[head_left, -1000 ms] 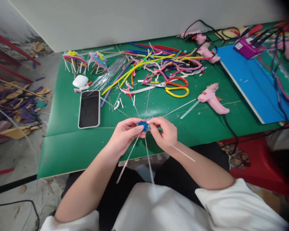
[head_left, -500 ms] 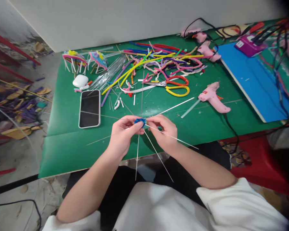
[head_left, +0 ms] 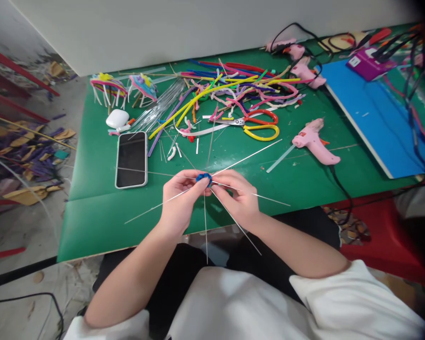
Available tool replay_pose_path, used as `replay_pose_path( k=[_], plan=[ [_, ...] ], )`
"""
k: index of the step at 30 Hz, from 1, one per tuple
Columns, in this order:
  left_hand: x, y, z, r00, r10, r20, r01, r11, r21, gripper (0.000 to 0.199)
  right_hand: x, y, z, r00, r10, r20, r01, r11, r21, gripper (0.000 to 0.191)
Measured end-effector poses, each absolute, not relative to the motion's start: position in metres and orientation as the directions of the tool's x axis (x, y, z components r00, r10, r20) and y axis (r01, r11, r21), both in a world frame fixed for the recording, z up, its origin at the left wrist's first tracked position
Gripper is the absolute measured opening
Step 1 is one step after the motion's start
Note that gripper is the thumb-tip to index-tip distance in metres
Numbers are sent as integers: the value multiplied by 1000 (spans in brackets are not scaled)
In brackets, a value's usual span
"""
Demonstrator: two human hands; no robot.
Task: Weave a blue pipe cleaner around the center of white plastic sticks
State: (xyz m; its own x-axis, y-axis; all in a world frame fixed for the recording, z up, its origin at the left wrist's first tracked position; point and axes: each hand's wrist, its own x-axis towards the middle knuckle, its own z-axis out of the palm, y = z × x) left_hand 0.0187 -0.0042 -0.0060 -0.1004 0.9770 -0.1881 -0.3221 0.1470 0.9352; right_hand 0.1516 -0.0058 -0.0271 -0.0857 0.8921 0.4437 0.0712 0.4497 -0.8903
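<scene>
A small blue fuzzy piece [head_left: 203, 179] sits at the hub of several thin silvery rods [head_left: 248, 157] that spread outward like spokes. My left hand [head_left: 180, 196] pinches the blue piece, its thumb pressed on top. From the other side, my right hand [head_left: 239, 196] has its thumb and fingers closed on the rods close to the hub. Some rods point toward my lap, others reach out over the green table [head_left: 102, 212]. The fingertips partly hide the hub.
Beyond my hands lie scissors [head_left: 260, 125], a pile of coloured fuzzy stems [head_left: 233, 87] and clear strips [head_left: 159, 108]. A phone [head_left: 131, 160] and white case [head_left: 117, 118] are at left. A pink glue gun [head_left: 315, 141] and blue board [head_left: 375, 123] are at right.
The spokes have turned slightly around the hub, the near ones shifting to the right. The blue piece and both hands have moved a little to the left, still gripping.
</scene>
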Motion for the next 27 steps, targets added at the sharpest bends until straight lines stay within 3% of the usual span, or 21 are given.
replay_pose_path(
  k=[5,10,16,23,27],
  plan=[
    [21,-5,-9,-158,983,-91,-243,51,969,12,149,-7,-28,-57,949,309,-51,306,-951,17],
    [24,-7,-9,-153,984,-90,-143,69,987,12,149,-4,-29,-8,995,104,-120,102,-988,5],
    [26,-12,-8,-51,994,-100,-123,93,988,29,153,3,-26,85,988,130,-144,141,-979,3],
    [27,-13,-14,-58,994,-93,-79,88,993,25,157,7,-22,56,991,122,-183,130,-974,7],
    [22,-11,-11,22,995,-102,-63,103,993,26,159,11,-22,37,997,64,-215,71,-974,7]
  ],
)
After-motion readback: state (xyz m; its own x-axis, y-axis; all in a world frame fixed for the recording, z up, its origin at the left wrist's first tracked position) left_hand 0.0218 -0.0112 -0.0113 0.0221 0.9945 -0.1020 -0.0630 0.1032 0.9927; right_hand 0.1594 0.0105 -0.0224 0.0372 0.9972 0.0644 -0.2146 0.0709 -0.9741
